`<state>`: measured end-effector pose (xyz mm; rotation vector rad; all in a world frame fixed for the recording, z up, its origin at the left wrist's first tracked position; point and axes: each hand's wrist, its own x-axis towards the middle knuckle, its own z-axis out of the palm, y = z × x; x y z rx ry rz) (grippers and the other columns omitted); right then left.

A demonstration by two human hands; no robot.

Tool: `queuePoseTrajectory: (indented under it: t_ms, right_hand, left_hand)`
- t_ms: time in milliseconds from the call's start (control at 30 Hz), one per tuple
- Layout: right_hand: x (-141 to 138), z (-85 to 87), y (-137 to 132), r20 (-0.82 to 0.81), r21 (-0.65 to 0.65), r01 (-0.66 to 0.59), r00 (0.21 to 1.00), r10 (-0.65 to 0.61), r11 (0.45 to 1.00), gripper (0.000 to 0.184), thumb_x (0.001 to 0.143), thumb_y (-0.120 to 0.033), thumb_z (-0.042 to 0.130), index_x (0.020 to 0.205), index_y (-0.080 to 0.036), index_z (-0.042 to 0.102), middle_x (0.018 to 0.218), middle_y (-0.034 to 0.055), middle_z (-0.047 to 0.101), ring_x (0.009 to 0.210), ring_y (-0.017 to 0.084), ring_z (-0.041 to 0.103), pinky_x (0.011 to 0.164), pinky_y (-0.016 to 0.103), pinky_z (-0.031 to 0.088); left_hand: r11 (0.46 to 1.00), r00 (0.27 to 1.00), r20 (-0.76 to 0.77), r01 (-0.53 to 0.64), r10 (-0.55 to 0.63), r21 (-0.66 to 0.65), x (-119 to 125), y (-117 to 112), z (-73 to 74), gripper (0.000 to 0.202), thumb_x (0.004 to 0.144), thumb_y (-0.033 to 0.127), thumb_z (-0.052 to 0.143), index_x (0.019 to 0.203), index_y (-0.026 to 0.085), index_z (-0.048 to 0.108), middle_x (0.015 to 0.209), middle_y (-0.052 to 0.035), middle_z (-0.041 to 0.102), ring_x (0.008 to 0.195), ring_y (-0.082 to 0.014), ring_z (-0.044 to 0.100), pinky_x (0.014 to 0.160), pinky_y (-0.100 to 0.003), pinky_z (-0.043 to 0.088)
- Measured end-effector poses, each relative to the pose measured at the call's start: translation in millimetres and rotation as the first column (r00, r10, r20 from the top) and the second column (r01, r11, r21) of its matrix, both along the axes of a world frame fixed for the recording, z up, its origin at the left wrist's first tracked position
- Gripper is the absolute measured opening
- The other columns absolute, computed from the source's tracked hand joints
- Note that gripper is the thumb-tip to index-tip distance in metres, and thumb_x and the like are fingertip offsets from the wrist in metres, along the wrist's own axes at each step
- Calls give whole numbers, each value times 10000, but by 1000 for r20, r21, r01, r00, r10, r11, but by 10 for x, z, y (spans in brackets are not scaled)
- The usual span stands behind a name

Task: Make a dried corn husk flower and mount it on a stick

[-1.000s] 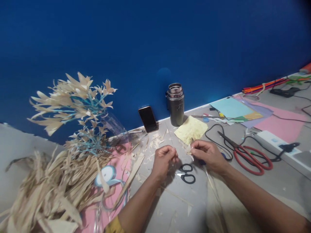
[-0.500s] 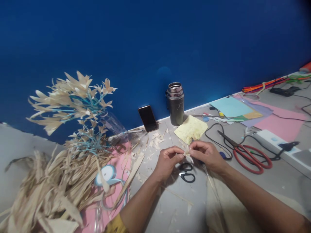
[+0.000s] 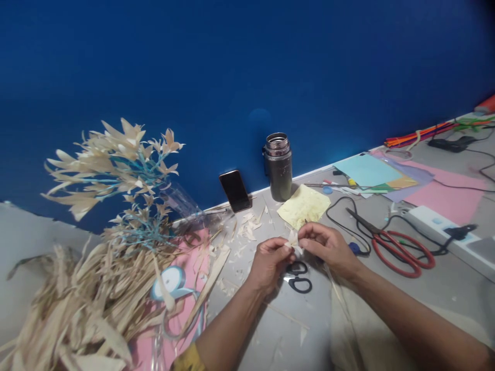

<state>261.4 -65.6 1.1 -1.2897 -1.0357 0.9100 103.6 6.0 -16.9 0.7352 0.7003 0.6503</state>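
Observation:
Between my hands is a small flower of pale dried husk (image 3: 293,239), its pointed petals spread. My left hand (image 3: 271,258) pinches it from the left between thumb and fingertips. From the other side, my right hand (image 3: 325,246) has thumb and fingers closed at the flower's edge. A thin stem-like strand (image 3: 337,289) trails below my right hand; where it starts is hidden. Just under my hands lie small black-handled scissors (image 3: 299,278), blades partly covered by my left hand. Pale husk scraps (image 3: 248,226) are scattered on the grey table beyond my left hand.
At left, husk flowers (image 3: 127,149) on blue stems stand above a heap of dried husks (image 3: 69,304) and a blue ribbon roll (image 3: 170,281). A phone (image 3: 235,190) and an open flask (image 3: 280,170) stand near the wall. Red-handled scissors (image 3: 402,252), cables and a power strip (image 3: 436,221) lie right.
The flower and my fingertips have shifted slightly left, and its petals now show more openly. Both hands stay closed on it. The view has tilted a little.

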Motion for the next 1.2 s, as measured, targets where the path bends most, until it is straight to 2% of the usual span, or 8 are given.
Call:
queuePoseTrajectory:
  t_ms: [167, 333, 467, 733, 833, 933, 1067, 1200]
  right_hand:
    - [-2, -35, 15, -2, -11, -27, 1000, 27, 1000, 220, 801, -390, 733, 762, -185, 665, 697, 13, 643, 655, 165, 587, 614, 280, 457]
    - [-26, -30, 20, -36, -23, -72, 997, 71, 997, 246, 832, -416, 706, 745, -196, 641, 661, 17, 662, 630, 184, 628, 605, 299, 480]
    - [-39, -33, 12, -33, -34, -36, 999, 35, 999, 252, 821, -421, 711, 734, -198, 630, 651, 17, 660, 623, 184, 621, 597, 302, 483]
    - [-29, -45, 11, 63, -22, 44, 997, -43, 999, 217, 807, -386, 692, 719, -195, 638, 665, 10, 622, 645, 174, 572, 619, 297, 453]
    - [-34, -26, 8, 95, -22, 56, 994, -54, 998, 205, 804, -372, 682, 704, -198, 636, 651, 4, 609, 634, 167, 553, 605, 287, 439]
    - [-54, -9, 5, 118, -14, 37, 992, -35, 999, 200, 797, -367, 673, 694, -202, 628, 644, 2, 617, 625, 166, 558, 591, 280, 441]
    - [-83, -5, 3, 119, -17, 19, 993, -17, 1000, 172, 792, -348, 660, 700, -210, 615, 625, -4, 622, 601, 163, 563, 569, 272, 443]
    - [-92, -10, 4, 99, -21, 15, 995, -13, 1000, 181, 800, -354, 660, 703, -207, 615, 633, -3, 621, 607, 162, 566, 575, 272, 445]
  left_hand:
    - [997, 998, 0, 68, -68, 29, -4, -8, -19, 350, 544, 312, 956, 740, 122, 737, 623, -35, 690, 567, -121, 607, 630, -264, 457]
    - [992, 993, 18, 112, -113, 57, -36, 7, -5, 391, 562, 290, 942, 875, 128, 770, 709, -60, 733, 604, -139, 639, 660, -282, 473]
    - [988, 990, 27, 136, -139, 77, -54, 16, 7, 329, 602, 306, 919, 825, 121, 765, 721, -76, 739, 632, -150, 651, 672, -286, 480]
    - [989, 982, 114, 147, -147, 13, -47, 31, -11, 240, 604, 172, 846, 817, 126, 745, 726, -64, 740, 615, -149, 657, 641, -283, 500]
    - [986, 975, 143, 170, -169, 6, -52, 38, -13, 256, 608, 182, 825, 843, 118, 748, 752, -83, 747, 649, -170, 673, 648, -294, 505]
    - [989, 984, 101, 143, -145, 23, -46, 32, -28, 276, 624, 250, 871, 829, 117, 742, 719, -75, 738, 623, -162, 664, 634, -288, 492]
    - [997, 997, 29, 74, -75, 24, -20, 12, -56, 344, 545, 270, 942, 771, 122, 730, 656, -50, 721, 562, -138, 633, 626, -286, 489]
    - [999, 999, 29, 31, -30, -22, 6, 1, -70, 375, 503, 264, 962, 738, 128, 705, 618, -39, 715, 525, -127, 622, 597, -265, 483]
